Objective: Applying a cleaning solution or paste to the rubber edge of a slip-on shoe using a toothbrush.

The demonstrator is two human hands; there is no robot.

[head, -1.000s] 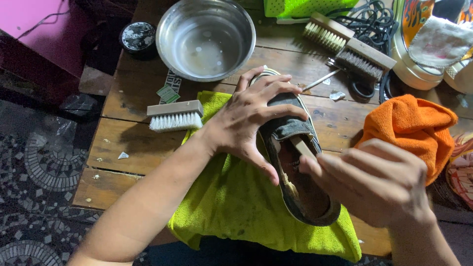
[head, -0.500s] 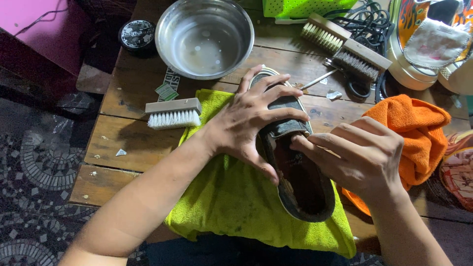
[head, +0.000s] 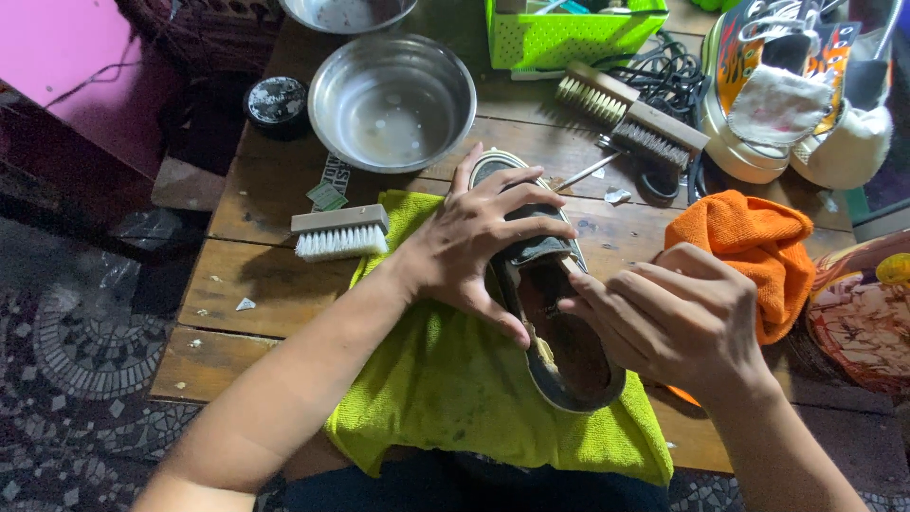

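The left hand [head: 483,237] lies spread over the front half of a dark slip-on shoe [head: 550,303], fingers fanned across the toe and tongue, thumb hooked down the near side, pressing it in place. The shoe rests on a lime-green cloth [head: 445,389] draped over the near edge of the wooden table [head: 246,284], heel toward the person, toe pointing at the steel bowl [head: 391,101].

The right hand [head: 678,318] is curled at the shoe's opening, fingertips dipping toward the inner rim on the right side. Whether it pinches something small I cannot tell; the fingers hide it.

Room is tight on the right: an orange cloth [head: 754,246] is bunched just beside the right hand's knuckles, touching or nearly so. Beyond the toe, 2 wooden brushes [head: 630,118] lie side by side near a tangle of black cable [head: 673,71], with a white sneaker [head: 768,104] at the far right corner. A green perforated basket [head: 569,28] sits at the far edge.

On the left there is more open board: a white-bristled brush [head: 339,231] lies on its side just off the cloth's corner, well apart from the left wrist. A round black tin [head: 276,100] sits beside the bowl near the table's left edge, past which the mosaic floor [head: 76,360] shows.
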